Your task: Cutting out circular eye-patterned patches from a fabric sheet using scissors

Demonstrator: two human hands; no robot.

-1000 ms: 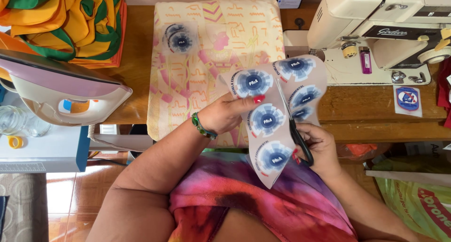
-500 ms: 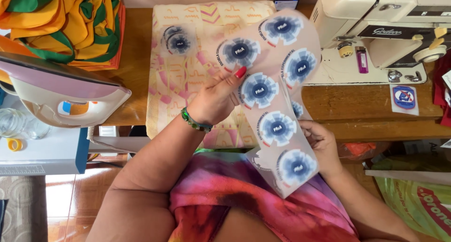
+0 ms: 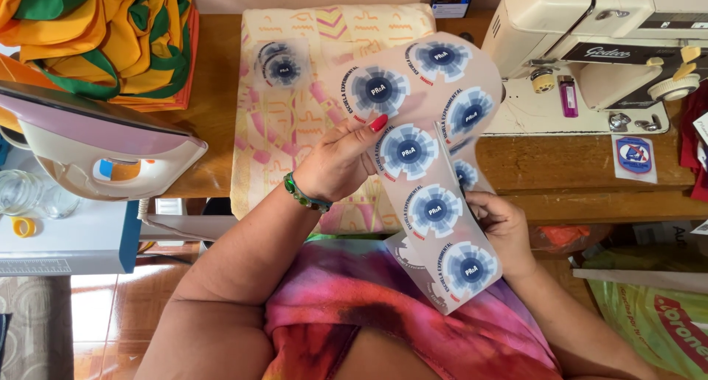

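Note:
I hold a pinkish sheet [image 3: 435, 166] printed with several round blue emblems, curled upright over my lap. My left hand [image 3: 343, 162], with red nails and a green bead bracelet, pinches the sheet's left edge near its middle. My right hand [image 3: 505, 229] grips the sheet's right edge lower down, its fingers partly hidden behind the paper. A cut runs into the sheet near its right side. No scissors are visible. One cut-out emblem [image 3: 280, 64] lies on the patterned cloth pad [image 3: 295, 129].
A cream sewing machine [image 3: 590, 48] stands at the back right with a purple lighter [image 3: 566, 96] on its base. An iron [image 3: 103, 148] rests at the left, with folded orange, yellow and green fabric [image 3: 96, 33] behind it. A small badge [image 3: 634, 155] lies on the wooden table [image 3: 575, 166].
The sheet has been raised and turned from lying low over my lap to standing tall. The black-handled scissors seen in my right hand one second ago are out of sight.

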